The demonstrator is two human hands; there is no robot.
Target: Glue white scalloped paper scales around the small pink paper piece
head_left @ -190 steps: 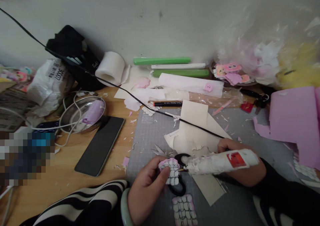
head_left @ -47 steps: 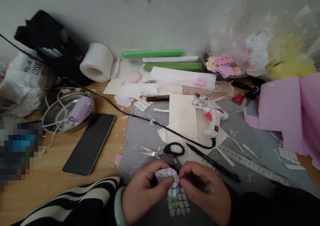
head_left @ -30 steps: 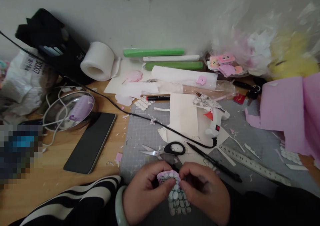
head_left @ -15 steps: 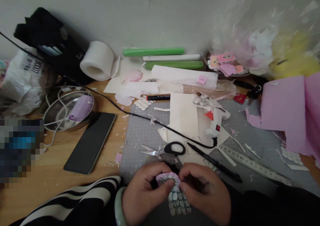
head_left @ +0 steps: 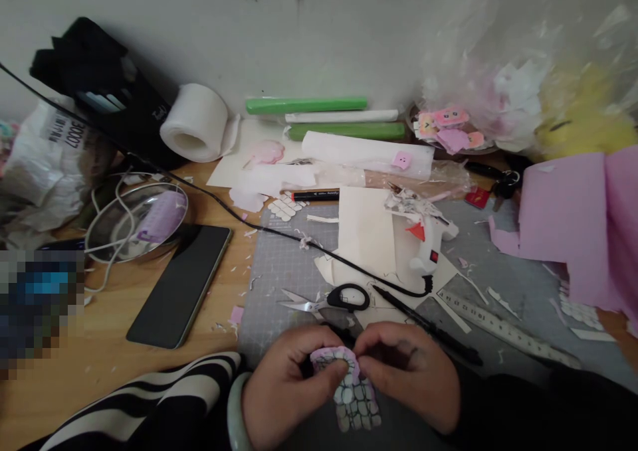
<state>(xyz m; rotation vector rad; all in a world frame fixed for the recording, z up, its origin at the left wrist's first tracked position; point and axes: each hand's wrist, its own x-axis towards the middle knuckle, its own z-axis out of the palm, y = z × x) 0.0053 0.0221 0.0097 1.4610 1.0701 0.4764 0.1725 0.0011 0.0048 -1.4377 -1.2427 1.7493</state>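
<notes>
Low in the middle, my left hand (head_left: 289, 384) is closed on a small pink-edged piece (head_left: 356, 408) covered in pale, dark-outlined, stone-like shapes. My left thumb presses on its face, and the fingers behind it are hidden. At the piece's upper right edge, the thumb and fingertips of my right hand (head_left: 411, 374) are pinched together. The lower part of the piece hangs free between both hands. Black-handled scissors (head_left: 326, 299) lie just beyond my left hand on the grey cutting mat (head_left: 279, 262). A black pen (head_left: 431, 326) rests beyond my right hand.
A clear ruler (head_left: 508, 328) and a white corded tool (head_left: 423, 252) with a red switch lie on the mat. Its black cable (head_left: 279, 233) crosses leftward. A phone (head_left: 182, 285), metal bowl (head_left: 139, 222) and paper roll (head_left: 194, 122) stand left. Pink sheets (head_left: 568, 218) rise at right.
My right fingertips have shifted slightly at the piece's edge, and the pink rim has tilted a little. Both hands stay in nearly the same place.
</notes>
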